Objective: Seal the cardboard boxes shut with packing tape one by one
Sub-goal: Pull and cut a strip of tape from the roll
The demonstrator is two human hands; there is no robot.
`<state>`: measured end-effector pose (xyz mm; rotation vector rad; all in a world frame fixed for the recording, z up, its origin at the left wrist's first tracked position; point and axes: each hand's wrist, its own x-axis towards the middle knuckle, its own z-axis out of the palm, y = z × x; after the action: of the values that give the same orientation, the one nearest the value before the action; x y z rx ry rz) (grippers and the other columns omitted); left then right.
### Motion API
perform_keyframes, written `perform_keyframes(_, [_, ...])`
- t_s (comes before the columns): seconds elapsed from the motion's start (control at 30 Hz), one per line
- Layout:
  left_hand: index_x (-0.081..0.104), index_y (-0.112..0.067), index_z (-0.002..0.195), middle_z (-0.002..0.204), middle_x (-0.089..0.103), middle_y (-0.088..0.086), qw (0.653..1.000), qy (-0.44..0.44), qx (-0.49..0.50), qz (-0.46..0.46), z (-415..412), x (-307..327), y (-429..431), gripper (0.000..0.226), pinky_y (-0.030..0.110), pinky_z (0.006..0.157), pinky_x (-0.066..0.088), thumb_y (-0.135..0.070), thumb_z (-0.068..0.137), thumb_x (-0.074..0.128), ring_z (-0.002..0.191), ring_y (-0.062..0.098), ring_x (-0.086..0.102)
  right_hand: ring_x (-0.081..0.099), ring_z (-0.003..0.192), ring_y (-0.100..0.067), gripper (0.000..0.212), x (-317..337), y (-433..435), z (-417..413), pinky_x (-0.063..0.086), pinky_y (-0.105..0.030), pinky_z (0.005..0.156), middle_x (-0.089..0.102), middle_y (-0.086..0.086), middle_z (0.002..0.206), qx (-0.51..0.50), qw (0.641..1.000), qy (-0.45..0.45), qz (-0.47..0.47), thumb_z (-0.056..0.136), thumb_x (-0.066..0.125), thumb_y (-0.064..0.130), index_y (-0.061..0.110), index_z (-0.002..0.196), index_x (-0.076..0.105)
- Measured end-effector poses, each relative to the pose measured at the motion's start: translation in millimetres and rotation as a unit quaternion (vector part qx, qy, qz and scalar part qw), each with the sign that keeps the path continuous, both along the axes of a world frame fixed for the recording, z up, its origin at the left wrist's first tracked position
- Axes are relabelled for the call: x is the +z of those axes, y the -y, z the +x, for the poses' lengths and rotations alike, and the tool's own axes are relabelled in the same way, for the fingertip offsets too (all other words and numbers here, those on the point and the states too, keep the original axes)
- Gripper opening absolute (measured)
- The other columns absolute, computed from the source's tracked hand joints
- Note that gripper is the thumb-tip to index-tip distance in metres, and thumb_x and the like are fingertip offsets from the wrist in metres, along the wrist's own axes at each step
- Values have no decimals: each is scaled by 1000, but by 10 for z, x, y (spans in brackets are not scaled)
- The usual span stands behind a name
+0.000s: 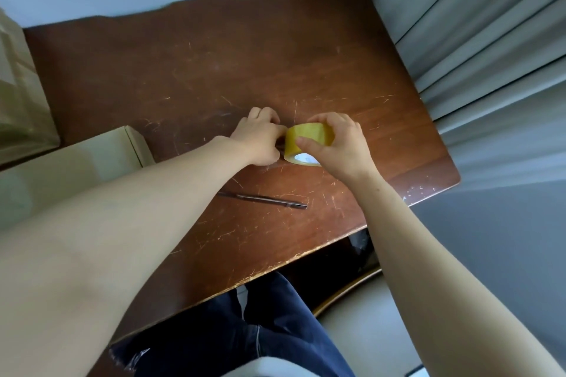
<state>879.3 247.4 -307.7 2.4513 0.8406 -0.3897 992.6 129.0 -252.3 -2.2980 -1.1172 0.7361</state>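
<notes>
A yellowish roll of packing tape (pixel 306 139) stands on edge near the middle of the brown wooden table (pixel 214 70). My right hand (pixel 340 147) grips the roll from the right, thumb on its near side. My left hand (pixel 260 138) presses against the roll's left side, fingertips pinched at its edge. A pale cardboard box (pixel 76 165) lies at the table's left, partly hidden by my left forearm. Another cardboard box (pixel 18 95) stands at the far left edge of the view.
A dark utility knife (pixel 266 199) lies on the table near its front edge, between my arms. Grey curtains (pixel 490 40) hang to the right. My legs in dark jeans (pixel 245 330) are below the table edge.
</notes>
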Motion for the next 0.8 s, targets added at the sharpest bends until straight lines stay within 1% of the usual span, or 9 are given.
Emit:
perform_keyframes(0.1, [58, -25, 120, 133, 35, 5, 1000, -3, -11, 0, 18, -7, -40, 38, 36, 95, 33, -17, 83, 59, 122, 27, 29, 42, 114, -19, 36, -12, 15, 12, 34, -26, 88, 54, 3, 117, -8, 1000, -12, 16, 80, 74, 33, 23, 112, 62])
perform_keyframes(0.27, [59, -25, 104, 130, 35, 3, 1000, -22, -22, 6, 52, -33, -28, 21, 36, 97, 31, -25, 83, 61, 120, 27, 29, 44, 111, -18, 34, -25, 24, 33, 33, -22, 81, 52, 8, 109, -16, 999, -28, 30, 78, 75, 32, 24, 109, 62])
perform_keyframes(0.33, [59, -23, 112, 133, 34, 3, 1000, -24, -10, -3, 55, -43, -7, 31, 37, 99, 29, -23, 81, 62, 122, 27, 29, 48, 104, -16, 34, -16, 27, 74, 38, -23, 76, 54, 10, 103, -7, 999, -32, 29, 77, 77, 35, 26, 105, 61])
perform_keyframes(0.4, [55, -20, 122, 137, 34, 5, 1000, -16, 10, -17, 21, -43, 22, 46, 36, 99, 30, -22, 77, 64, 124, 28, 30, 52, 89, -10, 37, 3, 17, 138, 42, -19, 65, 54, 16, 91, 1, 999, -37, 16, 74, 78, 40, 28, 102, 57])
perform_keyframes(0.5, [42, -19, 138, 141, 32, 6, 999, 4, 37, -40, -107, -43, 152, 74, 35, 99, 33, -33, 72, 72, 126, 27, 31, 52, 76, -2, 47, 34, -37, 242, 39, -16, 57, 52, 19, 84, 20, 999, -27, -36, 68, 79, 52, 26, 99, 55])
perform_keyframes(0.57, [41, -18, 140, 140, 34, 6, 997, 32, 58, -40, -191, -65, 279, 83, 34, 103, 33, -42, 69, 77, 126, 26, 31, 54, 73, -4, 45, 47, -97, 295, 42, -19, 56, 55, 15, 81, 35, 997, -37, -59, 65, 80, 55, 24, 92, 60])
perform_keyframes(0.67, [43, -14, 138, 139, 35, 6, 993, 57, 100, -21, -226, -100, 427, 84, 34, 105, 32, -50, 70, 77, 127, 26, 31, 56, 72, -10, 45, 53, -222, 303, 47, -26, 61, 59, 8, 78, 34, 996, -56, -59, 67, 78, 55, 18, 88, 65])
perform_keyframes(0.73, [47, -10, 132, 139, 36, 7, 991, 61, 119, -2, -205, -127, 474, 76, 34, 104, 33, -50, 74, 75, 126, 26, 32, 55, 68, -12, 48, 58, -331, 271, 49, -30, 62, 59, 4, 73, 17, 997, -50, -59, 67, 77, 58, 14, 85, 66])
perform_keyframes(0.8, [50, -7, 126, 137, 38, 8, 989, 68, 133, 10, -180, -163, 498, 69, 34, 103, 33, -48, 76, 73, 126, 27, 33, 55, 65, -11, 47, 63, -431, 229, 49, -29, 61, 58, 4, 69, 12, 997, -34, -68, 67, 76, 59, 15, 79, 65])
